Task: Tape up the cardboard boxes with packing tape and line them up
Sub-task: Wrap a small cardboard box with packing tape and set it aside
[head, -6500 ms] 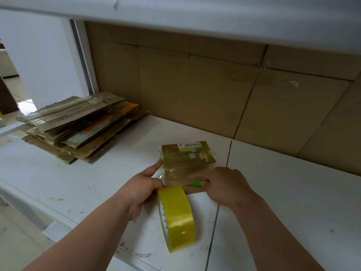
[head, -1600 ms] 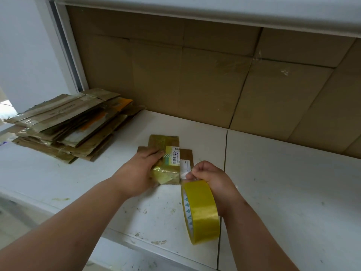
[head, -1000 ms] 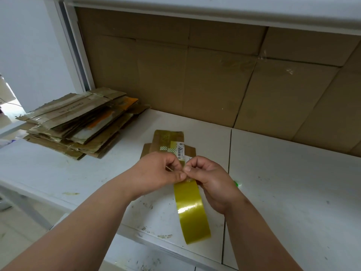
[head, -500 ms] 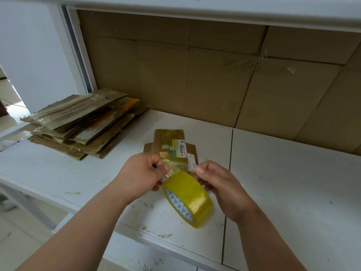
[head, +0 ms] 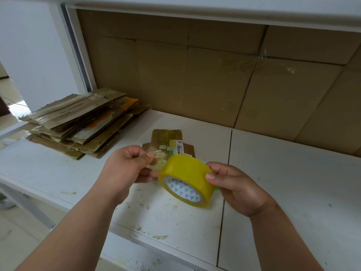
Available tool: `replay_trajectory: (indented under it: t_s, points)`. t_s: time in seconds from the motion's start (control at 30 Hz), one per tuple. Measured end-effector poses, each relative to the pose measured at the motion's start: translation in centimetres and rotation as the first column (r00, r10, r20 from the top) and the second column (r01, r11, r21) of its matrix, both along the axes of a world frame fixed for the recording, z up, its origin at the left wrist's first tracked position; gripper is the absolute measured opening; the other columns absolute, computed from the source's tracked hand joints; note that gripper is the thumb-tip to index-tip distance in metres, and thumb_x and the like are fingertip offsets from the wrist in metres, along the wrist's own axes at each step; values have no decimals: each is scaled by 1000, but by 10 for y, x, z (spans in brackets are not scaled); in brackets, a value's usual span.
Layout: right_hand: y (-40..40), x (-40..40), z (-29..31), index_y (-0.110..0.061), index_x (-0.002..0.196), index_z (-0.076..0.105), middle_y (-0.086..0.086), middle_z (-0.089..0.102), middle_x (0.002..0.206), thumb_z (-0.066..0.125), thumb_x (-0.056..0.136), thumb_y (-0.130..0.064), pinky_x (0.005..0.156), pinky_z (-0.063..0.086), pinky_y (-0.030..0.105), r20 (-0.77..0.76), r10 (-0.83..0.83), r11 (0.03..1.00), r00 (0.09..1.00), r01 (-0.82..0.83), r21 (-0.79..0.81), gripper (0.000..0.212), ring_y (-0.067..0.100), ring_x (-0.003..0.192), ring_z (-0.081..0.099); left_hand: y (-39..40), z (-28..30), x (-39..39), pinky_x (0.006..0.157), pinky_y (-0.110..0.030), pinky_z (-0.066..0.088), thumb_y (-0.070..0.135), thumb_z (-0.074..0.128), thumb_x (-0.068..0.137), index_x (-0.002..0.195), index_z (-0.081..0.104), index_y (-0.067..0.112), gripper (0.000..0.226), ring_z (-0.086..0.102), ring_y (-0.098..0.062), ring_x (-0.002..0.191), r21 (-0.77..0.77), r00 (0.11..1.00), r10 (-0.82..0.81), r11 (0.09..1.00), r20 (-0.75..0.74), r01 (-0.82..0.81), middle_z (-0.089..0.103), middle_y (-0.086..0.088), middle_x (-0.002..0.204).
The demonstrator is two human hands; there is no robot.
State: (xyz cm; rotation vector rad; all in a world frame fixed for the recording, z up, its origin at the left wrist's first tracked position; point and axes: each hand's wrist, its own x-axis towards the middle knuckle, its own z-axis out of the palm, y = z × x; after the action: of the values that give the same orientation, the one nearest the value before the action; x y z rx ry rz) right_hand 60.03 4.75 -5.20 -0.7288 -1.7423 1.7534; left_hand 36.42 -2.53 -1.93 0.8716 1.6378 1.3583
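Note:
A yellow roll of packing tape is held in the air above the white table. My right hand grips the roll by its right side. My left hand pinches the loose clear end of the tape, pulled a short way off the roll to the left. Behind the hands a small flattened cardboard box with stickers and a barcode label lies on the table, partly hidden by the roll and my left hand.
A stack of flattened cardboard boxes lies at the back left of the table. Large cardboard sheets line the wall behind. A white shelf runs overhead. A bit of green shows under my right hand.
The roll has turned so its core faces me and shifted right. My left hand has drawn the tape end out to the left. The box has not moved.

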Motion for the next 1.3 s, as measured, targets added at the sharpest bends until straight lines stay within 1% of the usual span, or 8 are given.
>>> replay_trajectory:
  t_s: [0.1,0.23,0.43,0.57,0.67,0.9,1.03,1.3]
  points:
    - [6,3,10,4,99,64,16,64,90,81,59,-63,79,46,35,8,-18,999,1000,18,34,79,29,86,59,1,4,-3,73,-43,58,7,64,93,73,60,3,21,69,-29,70,28,998,44,999,41,-45,73,-16,78]
    - [14,0,19,-3,90,67,12,64,84,72,67,-48,80,43,38,59,-43,994,997,36,106,51,26,83,60,3,1,0,79,-44,55,5,64,92,72,59,5,21,69,-24,70,30,988,100,994,114,-104,73,-12,76]
    - [27,6,28,-18,74,72,2,65,70,69,61,-55,63,47,25,135,-148,974,980,120,193,39,15,68,62,4,4,-8,64,-32,57,5,62,93,77,62,2,16,71,-19,66,71,970,225,970,95,-232,73,-5,70]
    - [38,11,35,-23,73,75,-1,67,71,68,72,-41,64,46,25,167,-194,963,967,155,219,20,12,69,63,7,-2,-9,65,-33,57,5,65,92,82,66,-2,12,72,-18,65,41,957,281,958,77,-284,74,-10,78]
    - [46,11,44,-21,76,74,-4,68,72,74,79,-36,65,46,25,229,-219,954,949,159,252,15,11,72,63,10,-7,-8,52,-26,55,4,65,92,79,65,-2,14,69,-19,64,16,944,311,949,109,-315,72,-15,83]
    - [66,1,44,-27,86,71,-4,69,89,65,89,-46,71,53,28,563,-358,892,745,96,441,20,12,83,65,17,-19,-10,45,-21,50,4,66,91,77,64,-2,15,67,-21,64,-39,933,354,935,70,-352,70,-15,82]
    - [70,-4,42,-27,89,70,-2,67,92,66,88,-48,75,54,31,643,-357,891,677,40,453,22,14,85,65,18,-33,-11,57,-29,52,8,67,91,85,66,-6,15,67,-23,69,-107,943,331,940,46,-324,73,-17,81]
    - [73,-17,45,-23,88,70,1,67,88,62,89,-52,79,54,37,744,-366,876,559,-63,478,30,16,82,65,25,-45,-17,59,-30,54,11,70,90,79,67,-3,18,67,-26,69,-156,937,350,925,6,-345,73,-16,77]
